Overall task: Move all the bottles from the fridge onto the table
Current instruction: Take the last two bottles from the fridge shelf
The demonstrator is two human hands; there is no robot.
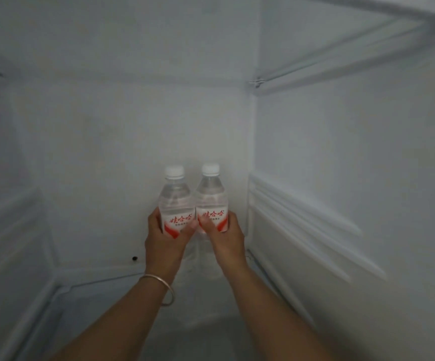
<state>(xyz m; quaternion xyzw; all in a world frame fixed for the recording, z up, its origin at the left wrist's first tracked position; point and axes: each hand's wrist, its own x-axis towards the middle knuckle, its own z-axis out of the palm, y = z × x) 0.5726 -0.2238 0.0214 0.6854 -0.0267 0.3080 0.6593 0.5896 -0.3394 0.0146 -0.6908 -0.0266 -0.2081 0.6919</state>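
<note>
Two clear water bottles with white caps and red-and-white labels stand upright side by side deep inside the fridge. My left hand grips the left bottle around its label, a metal bangle on that wrist. My right hand grips the right bottle the same way. The bottles touch each other. Their lower halves are hidden behind my hands, so I cannot tell whether they rest on the shelf.
White fridge back wall lies just behind the bottles. The right side wall carries ribbed shelf rails. A glass shelf lies under my forearms. An upper shelf edge runs across the top right.
</note>
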